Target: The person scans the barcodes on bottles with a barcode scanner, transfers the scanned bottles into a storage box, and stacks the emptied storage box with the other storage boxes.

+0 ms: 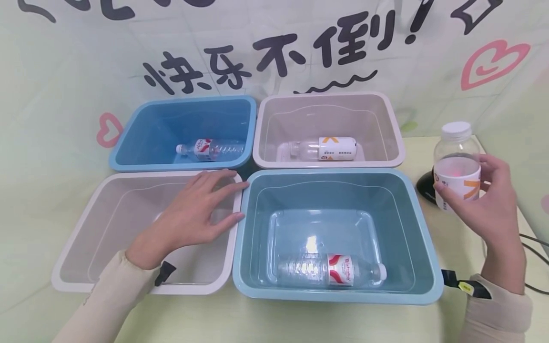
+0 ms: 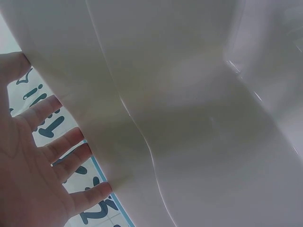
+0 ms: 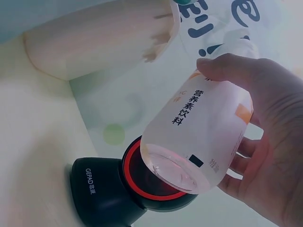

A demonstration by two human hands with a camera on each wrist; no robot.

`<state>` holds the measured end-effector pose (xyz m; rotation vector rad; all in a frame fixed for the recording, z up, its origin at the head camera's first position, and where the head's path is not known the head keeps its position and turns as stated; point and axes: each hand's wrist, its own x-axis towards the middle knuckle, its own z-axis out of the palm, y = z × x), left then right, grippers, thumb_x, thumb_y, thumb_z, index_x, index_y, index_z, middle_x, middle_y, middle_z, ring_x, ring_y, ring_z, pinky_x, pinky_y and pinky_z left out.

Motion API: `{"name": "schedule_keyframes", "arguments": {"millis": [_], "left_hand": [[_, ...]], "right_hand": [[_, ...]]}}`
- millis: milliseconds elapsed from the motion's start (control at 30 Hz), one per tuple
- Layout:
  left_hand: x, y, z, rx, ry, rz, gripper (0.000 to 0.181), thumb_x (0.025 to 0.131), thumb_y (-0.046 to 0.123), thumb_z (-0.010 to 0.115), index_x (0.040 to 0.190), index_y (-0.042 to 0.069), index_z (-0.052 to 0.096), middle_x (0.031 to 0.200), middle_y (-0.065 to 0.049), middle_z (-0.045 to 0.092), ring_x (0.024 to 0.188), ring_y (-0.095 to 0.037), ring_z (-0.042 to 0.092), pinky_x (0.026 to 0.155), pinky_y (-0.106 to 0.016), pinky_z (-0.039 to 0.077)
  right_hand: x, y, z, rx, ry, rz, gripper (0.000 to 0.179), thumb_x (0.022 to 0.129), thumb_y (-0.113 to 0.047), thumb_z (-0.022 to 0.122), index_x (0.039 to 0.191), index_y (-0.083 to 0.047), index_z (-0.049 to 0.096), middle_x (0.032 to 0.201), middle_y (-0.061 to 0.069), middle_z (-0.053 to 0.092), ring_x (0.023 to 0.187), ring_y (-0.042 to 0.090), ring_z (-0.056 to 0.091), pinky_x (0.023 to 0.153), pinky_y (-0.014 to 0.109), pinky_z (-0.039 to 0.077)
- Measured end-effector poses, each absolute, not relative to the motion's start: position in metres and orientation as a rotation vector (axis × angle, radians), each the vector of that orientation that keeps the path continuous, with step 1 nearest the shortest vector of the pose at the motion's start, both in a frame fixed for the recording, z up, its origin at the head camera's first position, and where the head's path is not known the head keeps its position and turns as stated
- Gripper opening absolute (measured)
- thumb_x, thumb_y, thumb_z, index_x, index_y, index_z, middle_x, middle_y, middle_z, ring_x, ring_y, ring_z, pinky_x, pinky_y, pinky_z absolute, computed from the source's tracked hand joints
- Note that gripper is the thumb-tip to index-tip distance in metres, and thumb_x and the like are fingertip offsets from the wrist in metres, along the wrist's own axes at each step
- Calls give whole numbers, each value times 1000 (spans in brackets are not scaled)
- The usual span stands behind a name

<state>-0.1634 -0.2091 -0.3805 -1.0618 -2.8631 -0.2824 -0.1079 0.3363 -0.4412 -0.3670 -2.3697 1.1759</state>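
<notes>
My right hand [image 1: 493,200] grips a clear bottle [image 1: 456,166] with a white cap and a white-and-orange label, held upright on the right side. In the right wrist view the bottle's base [image 3: 175,168] is in front of a black scanner [image 3: 109,189] with a red ring; whether they touch I cannot tell. My left hand [image 1: 193,205] is spread over the front left pale bin [image 1: 81,238], fingertips at its right rim beside the light blue bin [image 1: 339,297]. In the left wrist view its straight fingers [image 2: 71,163] are against the pale bin's edge.
A red-labelled bottle [image 1: 339,270] lies in the light blue bin. Behind, the darker blue bin [image 1: 141,143] holds another red-labelled bottle [image 1: 210,148]; the rear pale bin [image 1: 394,138] holds a white-labelled bottle [image 1: 328,149]. A black cable [image 1: 536,257] runs at the right edge.
</notes>
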Motion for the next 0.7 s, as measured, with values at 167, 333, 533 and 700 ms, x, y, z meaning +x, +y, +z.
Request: {"name": "schedule_keyframes", "arguments": {"millis": [167, 333, 533, 700], "left_hand": [[-164, -209, -381, -1062, -2860, -283, 67, 93, 56, 71, 153, 31, 57, 158, -8, 52, 149, -32, 46, 124, -64, 37], [-164, -210, -381, -1060, -2859, -280, 67, 93, 57, 71, 153, 31, 56, 158, -8, 52, 148, -32, 47, 123, -64, 38], [-164, -210, -381, -1059, -2862, -280, 67, 93, 56, 71, 154, 31, 56, 159, -8, 52, 149, -32, 47, 124, -64, 37], [-164, -210, -381, -1068, -2848, -280, 66, 94, 57, 70, 153, 31, 57, 158, -8, 52, 148, -31, 47, 125, -62, 37]], "right_hand": [[-108, 336, -440, -404, -2423, 1112, 87, 80, -13, 88, 154, -23, 43, 113, -31, 45, 104, -10, 47, 78, 5, 37], [-109, 337, -441, -402, -2456, 1085, 88, 81, -13, 88, 155, -22, 41, 114, -32, 44, 103, -11, 47, 75, 2, 38], [-109, 338, -442, -410, -2481, 1074, 89, 82, -16, 88, 157, -22, 40, 118, -29, 44, 103, -12, 45, 77, 3, 37], [-109, 339, -444, -409, -2478, 1074, 89, 82, -18, 88, 157, -24, 40, 121, -27, 45, 104, -12, 45, 78, 5, 36]]}}
